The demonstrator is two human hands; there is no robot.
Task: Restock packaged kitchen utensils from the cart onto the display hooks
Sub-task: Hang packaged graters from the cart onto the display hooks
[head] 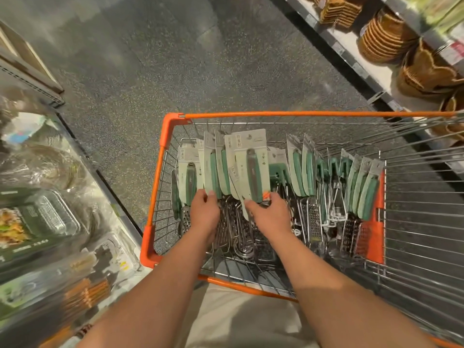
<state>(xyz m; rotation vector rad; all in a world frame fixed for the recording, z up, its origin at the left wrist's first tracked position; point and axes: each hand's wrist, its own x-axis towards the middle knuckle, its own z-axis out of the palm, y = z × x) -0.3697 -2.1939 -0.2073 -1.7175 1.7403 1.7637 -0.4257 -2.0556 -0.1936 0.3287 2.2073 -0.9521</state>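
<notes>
Hands both down in cart point(160, 144), among carded graters. Left hand point(204, 212) pinching card pkg point(209, 162) at 11 o'clock; right hand point(270, 213) gripping grey-handled grater pkg point(251, 167) at 12. Risk: pkgs overlapped, lifting w/o separating could snag neighbours, bend cards. Display hooks not in view.
</notes>
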